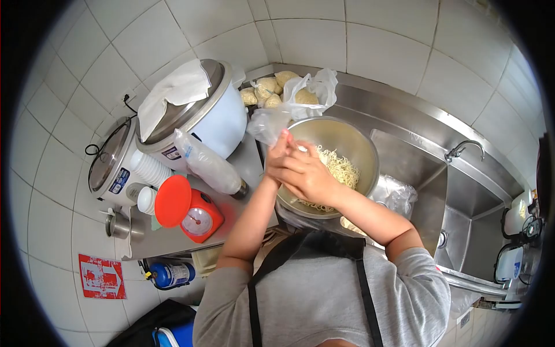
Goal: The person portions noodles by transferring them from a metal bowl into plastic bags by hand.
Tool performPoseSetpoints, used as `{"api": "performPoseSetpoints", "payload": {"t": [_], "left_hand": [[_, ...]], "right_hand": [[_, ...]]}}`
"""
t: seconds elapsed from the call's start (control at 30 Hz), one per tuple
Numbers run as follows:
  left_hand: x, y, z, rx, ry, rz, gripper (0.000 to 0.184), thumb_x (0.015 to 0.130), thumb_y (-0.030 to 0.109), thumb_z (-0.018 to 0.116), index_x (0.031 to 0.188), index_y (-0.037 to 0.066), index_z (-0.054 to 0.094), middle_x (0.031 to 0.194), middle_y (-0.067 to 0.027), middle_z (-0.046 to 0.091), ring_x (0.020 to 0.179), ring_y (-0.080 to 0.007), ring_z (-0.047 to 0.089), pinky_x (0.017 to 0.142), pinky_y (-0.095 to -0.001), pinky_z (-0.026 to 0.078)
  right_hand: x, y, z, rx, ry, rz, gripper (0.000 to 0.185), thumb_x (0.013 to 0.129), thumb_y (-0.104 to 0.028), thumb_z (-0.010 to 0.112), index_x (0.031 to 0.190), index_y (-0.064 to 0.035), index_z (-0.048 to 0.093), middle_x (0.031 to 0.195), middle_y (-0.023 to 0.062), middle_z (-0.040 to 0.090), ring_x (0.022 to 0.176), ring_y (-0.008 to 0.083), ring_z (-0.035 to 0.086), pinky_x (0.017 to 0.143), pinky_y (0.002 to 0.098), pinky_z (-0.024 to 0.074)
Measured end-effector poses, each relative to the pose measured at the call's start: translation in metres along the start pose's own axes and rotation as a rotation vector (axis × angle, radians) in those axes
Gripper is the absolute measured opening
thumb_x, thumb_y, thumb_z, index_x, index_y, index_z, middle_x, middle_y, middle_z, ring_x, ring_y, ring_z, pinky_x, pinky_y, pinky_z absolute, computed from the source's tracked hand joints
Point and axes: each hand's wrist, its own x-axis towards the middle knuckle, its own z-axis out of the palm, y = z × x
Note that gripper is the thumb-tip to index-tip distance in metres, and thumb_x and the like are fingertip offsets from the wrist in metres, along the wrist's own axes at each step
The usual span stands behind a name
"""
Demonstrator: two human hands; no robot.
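Observation:
Both of my hands meet above the left part of a large metal bowl (367,144) that holds pale noodles (341,168). My left hand (278,151) has its fingers pinched on a clear plastic bag (269,124), which puffs out to the left of the bowl's rim. Against it lies my right hand (306,176), its fingers bent across the left one; whether it grips part of the bag is hidden. Behind the bowl, filled bags (267,88) sit beside a white plastic bag (321,87).
Left are a large rice cooker (217,124) with a cloth (179,92), a smaller cooker (110,173), stacked cups (149,168), a red scale (202,220) and a long plastic sleeve (211,165). A steel sink (485,231) with a faucet (465,150) stands right. Crumpled plastic (396,195) lies beside the bowl.

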Motion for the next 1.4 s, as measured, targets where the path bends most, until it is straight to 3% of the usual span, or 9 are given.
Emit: {"api": "performPoseSetpoints", "payload": {"t": [0.17, 0.3, 0.57, 0.8, 0.87, 0.97, 1.1, 1.2, 1.4], "left_hand": [[-0.014, 0.01, 0.001, 1.105, -0.261, 0.585, 0.015, 0.084, 0.014, 0.053, 0.089, 0.001, 0.058, 0.077, -0.0193, 0.061, 0.073, -0.0318, 0.061, 0.062, -0.0392, 0.046], [-0.045, 0.048, 0.019, 1.425, -0.467, 0.383, 0.022, 0.082, 0.016, 0.058, 0.093, -0.002, 0.053, 0.087, -0.0206, 0.058, 0.079, -0.0361, 0.057, 0.066, -0.0393, 0.044], [-0.111, 0.098, 0.062, 1.077, -0.728, 0.732, 0.016, 0.087, 0.015, 0.055, 0.088, -0.001, 0.056, 0.076, -0.0133, 0.056, 0.068, -0.0264, 0.056, 0.063, -0.0335, 0.043], [-0.062, 0.072, 0.1, 0.659, -0.33, 0.682, 0.02, 0.085, 0.017, 0.06, 0.078, -0.002, 0.059, 0.071, -0.0044, 0.056, 0.065, -0.0093, 0.053, 0.057, -0.0229, 0.042], [-0.04, 0.056, 0.085, 0.612, -0.162, 0.541, 0.021, 0.083, 0.016, 0.063, 0.075, -0.002, 0.059, 0.07, -0.0024, 0.056, 0.06, -0.0061, 0.05, 0.049, -0.0196, 0.04], [-0.027, 0.044, 0.065, 0.59, -0.13, 0.671, 0.018, 0.082, 0.012, 0.065, 0.074, -0.003, 0.059, 0.072, 0.0002, 0.056, 0.053, -0.0033, 0.046, 0.04, -0.0166, 0.033], [-0.039, 0.046, 0.067, 0.692, -0.144, 0.785, 0.012, 0.077, 0.008, 0.068, 0.076, -0.002, 0.062, 0.074, -0.0029, 0.055, 0.059, -0.0068, 0.047, 0.052, -0.0202, 0.039], [-0.046, 0.052, 0.056, 0.731, -0.287, 0.741, 0.01, 0.074, 0.005, 0.07, 0.074, -0.001, 0.062, 0.075, -0.0038, 0.057, 0.067, -0.0106, 0.05, 0.062, -0.023, 0.04], [-0.079, 0.08, 0.06, 0.948, -0.707, 0.898, 0.017, 0.069, 0.012, 0.072, 0.07, 0.003, 0.058, 0.077, -0.0058, 0.057, 0.073, -0.0213, 0.052, 0.072, -0.0323, 0.039]], "right_hand": [[0.008, 0.01, -0.026, -0.584, -0.433, 0.163, 0.036, 0.076, -0.01, 0.051, 0.111, -0.0045, 0.052, 0.105, 0.0086, 0.057, 0.094, 0.0229, 0.057, 0.083, 0.0364, 0.0399], [-0.006, 0.029, -0.055, -0.521, -0.543, 0.065, 0.021, 0.074, -0.011, 0.051, 0.095, -0.0075, 0.054, 0.087, 0.0059, 0.057, 0.082, 0.0224, 0.059, 0.076, 0.0384, 0.0427], [0.005, 0.02, -0.138, -0.52, -0.102, -0.313, 0.013, 0.069, -0.017, 0.055, 0.081, -0.014, 0.051, 0.084, 0.0051, 0.053, 0.072, 0.0216, 0.053, 0.06, 0.0324, 0.0431], [-0.007, 0.013, -0.011, 0.208, 0.547, 0.376, 0.018, 0.091, -0.02, 0.043, 0.101, -0.0081, 0.052, 0.079, 0.0058, 0.053, 0.067, 0.0144, 0.052, 0.054, 0.0288, 0.0426], [-0.007, 0.013, 0.007, 1.162, 0.522, 0.826, 0.022, 0.096, -0.024, 0.041, 0.105, -0.0071, 0.053, 0.07, 0.0028, 0.051, 0.053, 0.009, 0.046, 0.045, 0.0243, 0.0374], [-0.009, 0.022, -0.005, 1.083, 0.25, 0.981, 0.024, 0.096, -0.023, 0.04, 0.089, -0.0053, 0.055, 0.058, -0.001, 0.045, 0.043, 0.0071, 0.038, 0.04, 0.0221, 0.0308], [-0.01, 0.023, -0.034, 0.046, 0.147, 0.596, 0.022, 0.088, -0.016, 0.051, 0.07, -0.0034, 0.054, 0.057, 0.0013, 0.043, 0.051, 0.0146, 0.039, 0.054, 0.0289, 0.0351], [-0.007, 0.015, -0.068, -0.151, 0.055, 0.347, 0.019, 0.086, -0.014, 0.052, 0.07, -0.004, 0.056, 0.062, 0.0009, 0.043, 0.063, 0.0153, 0.039, 0.068, 0.0293, 0.0327], [-0.018, 0.012, -0.103, 0.787, -0.174, 0.431, 0.029, 0.085, -0.018, 0.054, 0.059, -0.005, 0.052, 0.065, 0.0009, 0.044, 0.068, 0.0143, 0.036, 0.073, 0.0285, 0.0287]]}}
